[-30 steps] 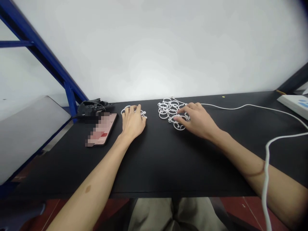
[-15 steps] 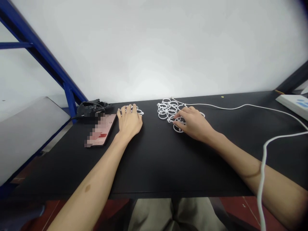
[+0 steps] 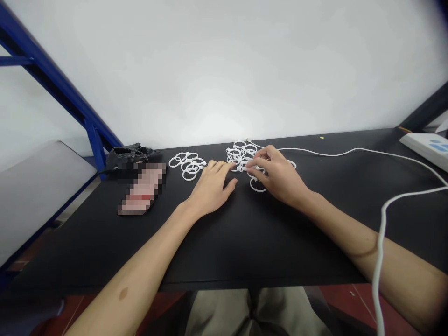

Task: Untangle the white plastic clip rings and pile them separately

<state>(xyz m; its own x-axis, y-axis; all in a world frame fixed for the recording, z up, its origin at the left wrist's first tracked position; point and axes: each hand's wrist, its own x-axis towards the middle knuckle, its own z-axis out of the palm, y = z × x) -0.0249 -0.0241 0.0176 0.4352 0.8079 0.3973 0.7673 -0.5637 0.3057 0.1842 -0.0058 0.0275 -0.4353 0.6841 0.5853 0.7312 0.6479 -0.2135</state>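
Two groups of thin white plastic rings with small round tabs lie on the black table (image 3: 217, 247). The smaller ring group (image 3: 189, 166) is on the left, spread out and uncovered. My left hand (image 3: 213, 186) is between the groups, palm down, fingers extended and thumb apart; its fingertips reach the near left side of the larger ring pile (image 3: 240, 151). At that pile's right side, my right hand (image 3: 280, 177) has its thumb and index finger pinched on a white ring (image 3: 243, 168). More rings lie under and beside my right hand, partly hidden.
A pixelated phone (image 3: 143, 191) and a crumpled black bag (image 3: 128, 156) lie at the left. A white cable (image 3: 324, 154) runs along the back and down the right, past my right forearm. A white device (image 3: 425, 147) stands at the far right, and a wall (image 3: 224, 70) rises behind.
My left hand has moved right, off the smaller ring group, to the edge of the larger pile. My right hand has shifted slightly, its thumb and index finger now pinching at a ring.
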